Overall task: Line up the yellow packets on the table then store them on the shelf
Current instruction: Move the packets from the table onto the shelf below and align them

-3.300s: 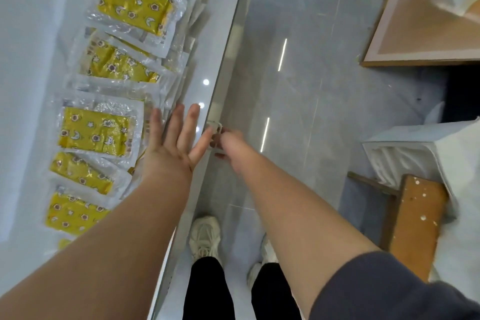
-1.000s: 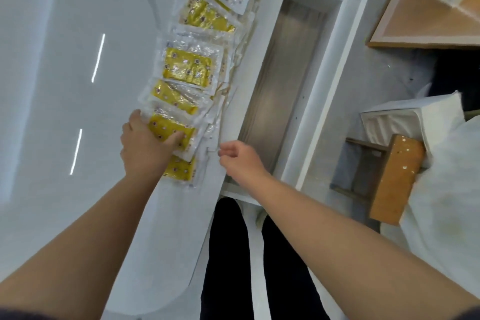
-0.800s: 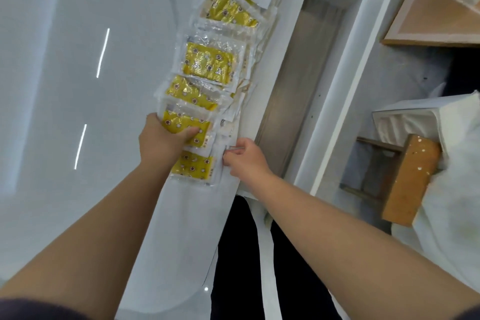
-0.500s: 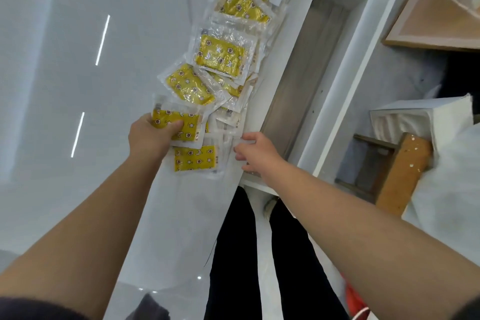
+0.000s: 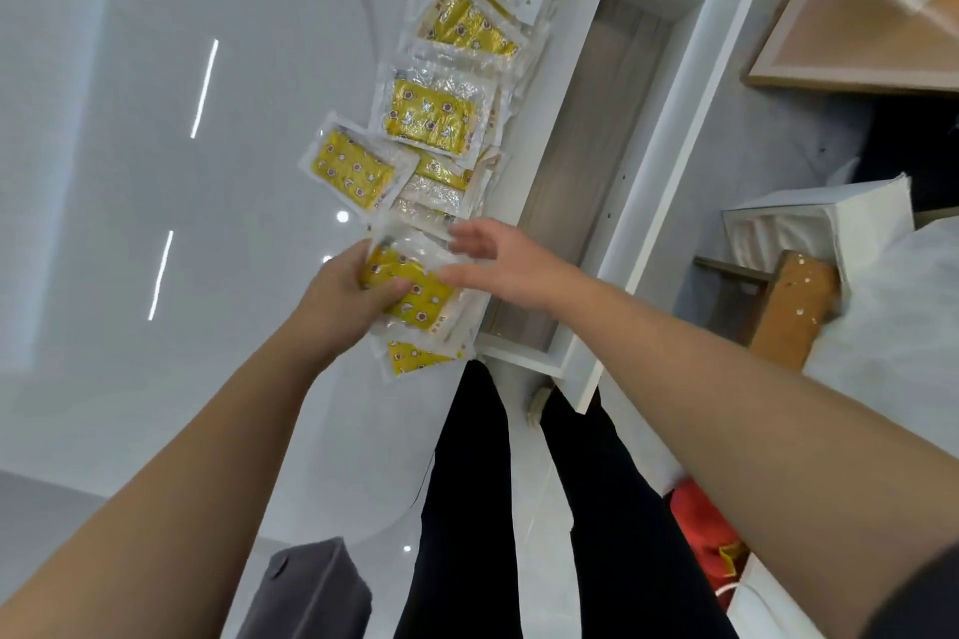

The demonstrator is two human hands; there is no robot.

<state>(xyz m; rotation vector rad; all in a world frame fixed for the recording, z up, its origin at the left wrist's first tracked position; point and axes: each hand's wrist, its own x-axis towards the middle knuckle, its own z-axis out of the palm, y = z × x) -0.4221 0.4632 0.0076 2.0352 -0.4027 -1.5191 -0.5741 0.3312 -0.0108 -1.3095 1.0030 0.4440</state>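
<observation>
The left hand pinches the held packet at its left end, thumb on top and fingers curled under. Half a second ago that packet sat lower and further left. It is now raised over the near end of the row, which runs along the right edge of the table, and it partly covers the end packet. The right hand, curled by the table edge before, has come up with its fingers spread, thumb and fingertips at the held packet's clear right margin. A tilted packet stays out of line on the left side of the row. The shelf stands open just beyond the table's right edge, with no packets in it.
</observation>
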